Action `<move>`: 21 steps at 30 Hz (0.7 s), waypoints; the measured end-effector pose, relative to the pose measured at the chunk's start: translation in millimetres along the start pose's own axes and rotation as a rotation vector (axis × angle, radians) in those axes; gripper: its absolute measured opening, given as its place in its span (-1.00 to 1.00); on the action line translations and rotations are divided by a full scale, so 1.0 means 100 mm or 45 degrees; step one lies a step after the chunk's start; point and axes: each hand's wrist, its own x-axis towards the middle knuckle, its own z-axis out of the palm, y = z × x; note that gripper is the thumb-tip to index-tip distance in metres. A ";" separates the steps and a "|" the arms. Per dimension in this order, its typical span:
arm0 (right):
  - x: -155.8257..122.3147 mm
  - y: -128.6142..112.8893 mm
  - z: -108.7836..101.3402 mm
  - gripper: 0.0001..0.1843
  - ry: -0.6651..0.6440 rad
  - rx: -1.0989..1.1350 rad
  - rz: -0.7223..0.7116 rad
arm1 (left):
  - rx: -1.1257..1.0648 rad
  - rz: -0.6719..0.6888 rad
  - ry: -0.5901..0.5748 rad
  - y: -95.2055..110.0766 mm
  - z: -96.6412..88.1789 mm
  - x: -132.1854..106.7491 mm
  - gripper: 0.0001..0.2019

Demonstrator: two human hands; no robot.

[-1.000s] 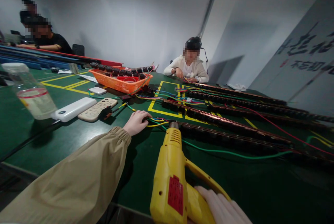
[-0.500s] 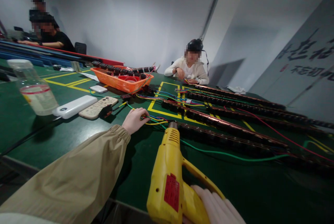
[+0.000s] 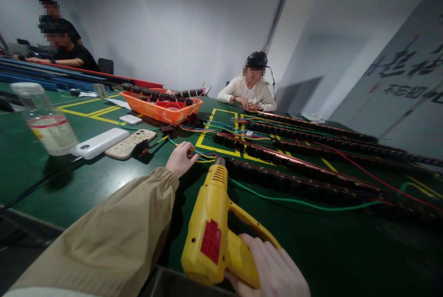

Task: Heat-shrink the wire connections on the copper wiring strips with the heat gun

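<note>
A workshop; heat gun (image 3: pixel 207 214), wires (image 3: pixel 207 154), long worktable (image 3: pixel 69 200) show it.

The left grip (image 3: pixel 181 158) holds coloured wires (image 3: pixel 206 154), the right grip (image 3: pixel 272 264) a yellow heat gun (image 3: pixel 210 216).

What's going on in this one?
The person's right hand grips a yellow plastic heat gun, its metal nozzle close to some thin multicoloured wires. The left hand holds those wires beside the end of a long black strip on the green table. Across from them, a co-worker in a cream jacket has both hands at the table.
</note>
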 end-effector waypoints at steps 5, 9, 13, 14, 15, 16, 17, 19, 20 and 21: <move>0.11 -0.02 0.01 -0.50 -0.048 0.042 -0.026 | -0.160 -0.119 0.020 0.08 0.03 0.01 -0.87; 0.13 -0.06 0.03 -0.50 -0.077 0.091 -0.016 | -0.341 -0.357 -0.079 0.12 -0.01 0.02 -0.89; 0.18 -0.13 0.04 -0.47 -0.116 0.139 0.021 | -0.472 -0.477 -0.088 0.15 -0.06 0.03 -0.84; 0.21 -0.16 0.04 -0.46 -0.117 0.151 0.029 | -0.512 -0.499 -0.093 0.15 -0.07 0.03 -0.82; 0.24 -0.19 0.05 -0.45 -0.104 0.160 0.040 | -0.548 -0.523 -0.094 0.15 -0.08 0.04 -0.81; 0.27 -0.22 0.05 -0.42 -0.081 0.166 0.051 | -0.576 -0.548 -0.090 0.15 -0.09 0.04 -0.80; 0.30 -0.25 0.06 -0.40 -0.052 0.172 0.062 | -0.600 -0.573 -0.081 0.15 -0.09 0.04 -0.80; 0.36 -0.31 0.07 -0.37 0.008 0.187 0.083 | -0.638 -0.612 -0.067 0.14 -0.09 0.06 -0.80; 0.39 -0.33 0.08 -0.37 0.027 0.197 0.087 | -0.654 -0.623 -0.066 0.13 -0.09 0.06 -0.79; 0.41 -0.36 0.08 -0.37 0.036 0.207 0.090 | -0.670 -0.634 -0.067 0.12 -0.08 0.07 -0.79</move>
